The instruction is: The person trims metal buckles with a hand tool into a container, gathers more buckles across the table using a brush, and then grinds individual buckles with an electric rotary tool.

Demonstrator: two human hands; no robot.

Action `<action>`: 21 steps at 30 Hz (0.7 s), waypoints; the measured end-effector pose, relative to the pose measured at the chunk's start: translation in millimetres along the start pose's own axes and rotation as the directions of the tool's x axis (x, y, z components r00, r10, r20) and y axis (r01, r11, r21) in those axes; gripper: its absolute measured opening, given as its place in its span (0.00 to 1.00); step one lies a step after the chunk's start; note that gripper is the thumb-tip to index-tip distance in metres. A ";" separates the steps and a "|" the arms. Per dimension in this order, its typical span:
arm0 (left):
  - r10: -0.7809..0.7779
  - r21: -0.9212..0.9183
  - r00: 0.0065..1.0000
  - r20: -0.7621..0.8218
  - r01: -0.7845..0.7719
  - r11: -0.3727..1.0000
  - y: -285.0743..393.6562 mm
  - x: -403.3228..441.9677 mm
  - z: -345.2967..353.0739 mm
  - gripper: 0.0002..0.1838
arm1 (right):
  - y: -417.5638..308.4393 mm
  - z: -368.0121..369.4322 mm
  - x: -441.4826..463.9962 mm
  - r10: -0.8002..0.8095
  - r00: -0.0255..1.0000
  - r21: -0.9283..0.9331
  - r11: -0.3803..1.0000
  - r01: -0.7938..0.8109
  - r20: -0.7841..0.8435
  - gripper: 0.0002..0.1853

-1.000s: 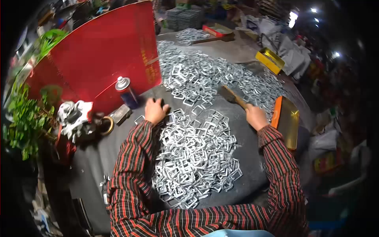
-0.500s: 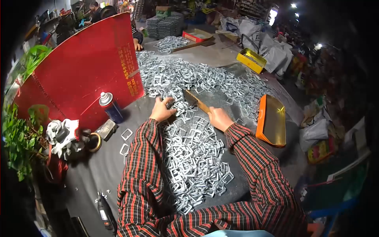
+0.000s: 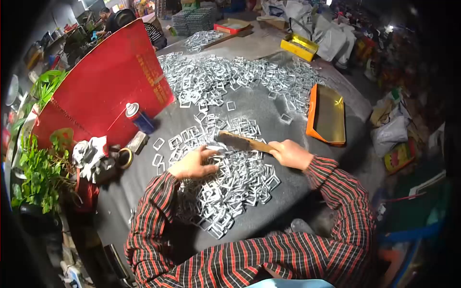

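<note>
Pinching one brush (image 3: 246, 143), the right hand (image 3: 290, 154) faces the left hand (image 3: 193, 164), spread over one of three clip heaps (image 3: 235, 182)

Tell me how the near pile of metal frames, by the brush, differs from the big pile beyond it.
The near pile is a compact heap, while the far pile spreads in a wide band. The brush, held in the right hand, lies across the near pile; neither it nor the hand is at the far pile. Both look silvery and contain open rectangular pieces.
</note>
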State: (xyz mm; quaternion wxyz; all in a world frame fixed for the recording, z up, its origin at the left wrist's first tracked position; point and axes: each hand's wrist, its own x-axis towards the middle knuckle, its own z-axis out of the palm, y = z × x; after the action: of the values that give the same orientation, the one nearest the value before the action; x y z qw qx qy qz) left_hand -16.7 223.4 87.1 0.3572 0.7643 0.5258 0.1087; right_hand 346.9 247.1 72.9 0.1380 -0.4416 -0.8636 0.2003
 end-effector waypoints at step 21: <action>0.107 0.187 0.814 -0.571 0.002 0.982 -117.8 47.1 -49.6 0.19 | 79.1 21.6 151.7 -0.017 0.941 -0.157 0.987 -0.039 -0.337 0.11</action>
State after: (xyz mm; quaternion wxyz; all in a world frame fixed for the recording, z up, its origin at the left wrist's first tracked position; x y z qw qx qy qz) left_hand -109.1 308.9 35.3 0.1072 0.7382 0.5957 0.2978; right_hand 307.1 408.2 26.2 0.2463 -0.4839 -0.8381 0.0518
